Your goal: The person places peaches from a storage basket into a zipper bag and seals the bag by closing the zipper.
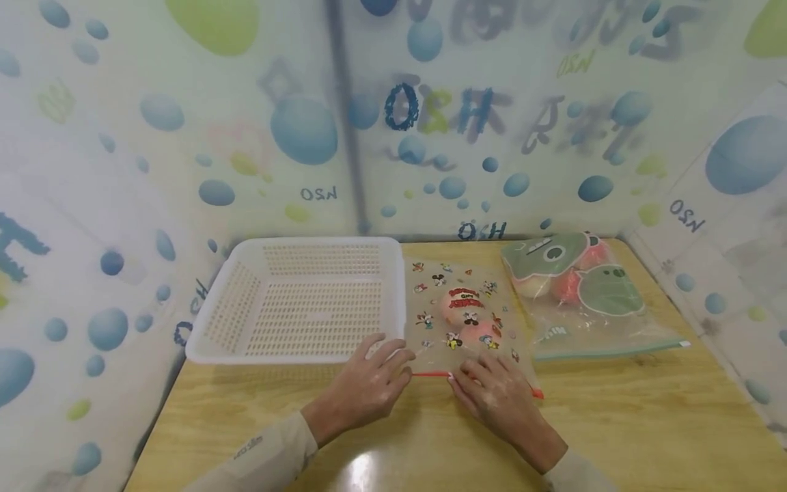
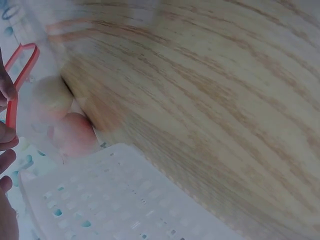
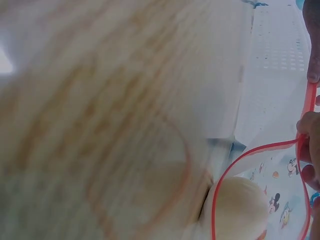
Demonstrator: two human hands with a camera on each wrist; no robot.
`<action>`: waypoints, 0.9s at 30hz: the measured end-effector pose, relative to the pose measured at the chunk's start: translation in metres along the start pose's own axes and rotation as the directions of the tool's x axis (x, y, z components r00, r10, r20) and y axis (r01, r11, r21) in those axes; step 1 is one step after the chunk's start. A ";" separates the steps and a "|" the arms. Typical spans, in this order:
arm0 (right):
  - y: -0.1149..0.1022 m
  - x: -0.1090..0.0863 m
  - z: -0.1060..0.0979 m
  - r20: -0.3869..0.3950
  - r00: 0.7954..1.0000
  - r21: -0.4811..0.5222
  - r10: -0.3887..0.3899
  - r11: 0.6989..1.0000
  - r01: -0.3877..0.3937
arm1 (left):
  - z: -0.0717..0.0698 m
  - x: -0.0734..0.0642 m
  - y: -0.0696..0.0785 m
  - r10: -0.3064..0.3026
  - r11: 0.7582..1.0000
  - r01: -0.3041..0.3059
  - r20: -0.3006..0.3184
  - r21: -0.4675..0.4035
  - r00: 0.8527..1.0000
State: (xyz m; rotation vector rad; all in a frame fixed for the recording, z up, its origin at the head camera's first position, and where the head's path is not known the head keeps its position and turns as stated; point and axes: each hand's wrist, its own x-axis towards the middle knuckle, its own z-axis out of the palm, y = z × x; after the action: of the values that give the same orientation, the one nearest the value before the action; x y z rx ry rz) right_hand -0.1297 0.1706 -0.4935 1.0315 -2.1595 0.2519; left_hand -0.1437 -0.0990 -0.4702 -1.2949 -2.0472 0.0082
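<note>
A clear zip bag (image 1: 424, 348) with cartoon prints and a red zip edge lies on the table, holding two round pinkish fruits (image 1: 460, 306) that look like peaches. My left hand (image 1: 369, 383) pinches the left end of the red zip (image 2: 13, 107). Further right along it, my right hand (image 1: 501, 400) grips the same edge between thumb and fingers. In the right wrist view the red rim (image 3: 215, 200) gapes in a loop beyond my right fingers (image 3: 311, 125), with a pale fruit (image 3: 240, 210) inside. Between the hands the two edges run together.
A white slotted plastic basket (image 1: 393, 301) stands left of the bag, close to my left hand. To the right lies a second clear bag (image 1: 590, 335) with green dinosaur print and a green zip, holding several fruits. Patterned curtain (image 1: 381, 171) surrounds the wooden table (image 1: 676, 424).
</note>
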 end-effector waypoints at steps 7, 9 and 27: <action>0.000 -0.005 -0.002 0.068 0.997 0.015 0.040 0.999 -0.041 | 0.001 -0.003 0.000 -0.013 1.000 0.013 0.011 -0.012 1.000; 0.000 -0.006 -0.002 0.059 0.997 0.018 0.040 0.999 -0.041 | 0.002 -0.004 0.000 -0.014 1.000 0.014 0.016 -0.005 1.000; 0.008 -0.016 -0.006 -0.003 1.000 -0.008 -0.004 1.000 0.004 | 0.002 -0.011 0.000 -0.018 1.000 0.018 -0.017 0.009 1.000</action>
State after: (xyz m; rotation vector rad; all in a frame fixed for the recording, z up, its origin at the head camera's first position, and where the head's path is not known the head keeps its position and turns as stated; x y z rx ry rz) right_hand -0.1252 0.1883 -0.4994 1.0299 -2.1541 0.2430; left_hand -0.1418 -0.1071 -0.4779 -1.2669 -2.0419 -0.0024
